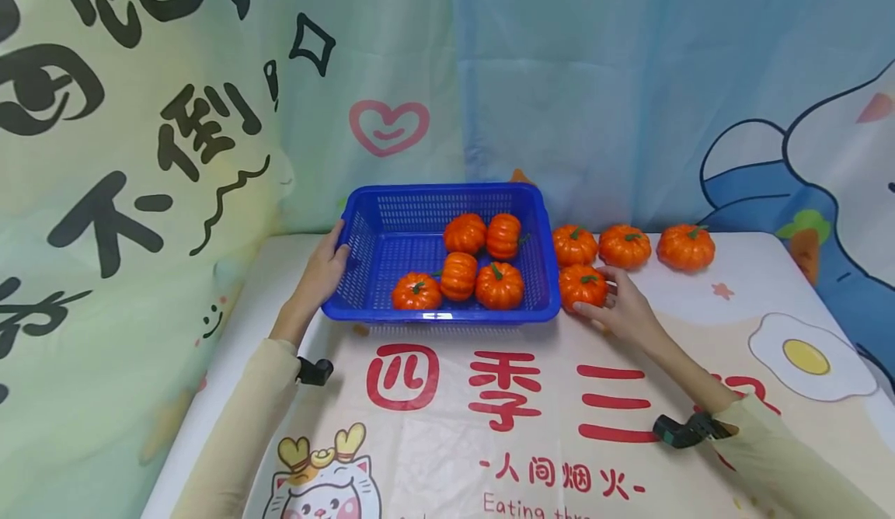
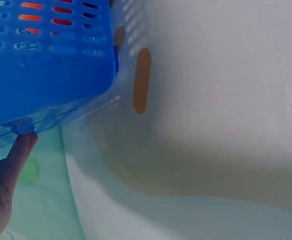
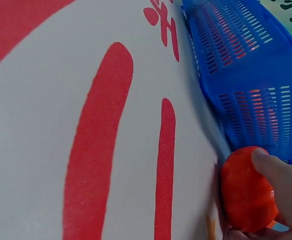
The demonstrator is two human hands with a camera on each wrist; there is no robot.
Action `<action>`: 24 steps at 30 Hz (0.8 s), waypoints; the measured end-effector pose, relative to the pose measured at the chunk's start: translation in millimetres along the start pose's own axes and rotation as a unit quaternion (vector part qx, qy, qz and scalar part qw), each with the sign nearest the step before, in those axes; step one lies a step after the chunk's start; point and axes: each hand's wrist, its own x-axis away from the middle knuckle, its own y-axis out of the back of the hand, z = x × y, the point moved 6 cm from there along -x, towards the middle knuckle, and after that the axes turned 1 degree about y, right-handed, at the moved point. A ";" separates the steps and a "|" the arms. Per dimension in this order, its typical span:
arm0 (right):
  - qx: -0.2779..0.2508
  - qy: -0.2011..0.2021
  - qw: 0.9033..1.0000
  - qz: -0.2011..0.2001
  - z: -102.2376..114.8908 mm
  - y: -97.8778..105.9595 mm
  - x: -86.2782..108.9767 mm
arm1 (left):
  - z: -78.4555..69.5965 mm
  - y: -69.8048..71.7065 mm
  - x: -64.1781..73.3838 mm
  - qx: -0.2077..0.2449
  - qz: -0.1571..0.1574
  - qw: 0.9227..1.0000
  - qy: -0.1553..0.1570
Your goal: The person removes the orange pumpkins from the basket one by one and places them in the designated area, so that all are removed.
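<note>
A blue plastic basket with slotted walls holds several small orange pumpkins, grouped mostly toward its right half. My left hand grips the basket at its left side; in the left wrist view, fingers press against the blue wall. Just outside the basket's right wall, my right hand holds another small pumpkin between thumb and fingers. Close up in the right wrist view, the thumb lies over the top of that pumpkin, which sits low beside the basket.
Three more pumpkins stand in a row at the back of the table, right of the basket. A printed cloth with red characters covers the table. Behind it hangs a patterned curtain. Each wrist wears a small black camera.
</note>
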 end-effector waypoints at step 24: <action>0.040 0.120 0.991 -0.041 74.9 28.0 51.6 | -0.7 0.9 -0.2 -0.002 -0.002 1.000 0.004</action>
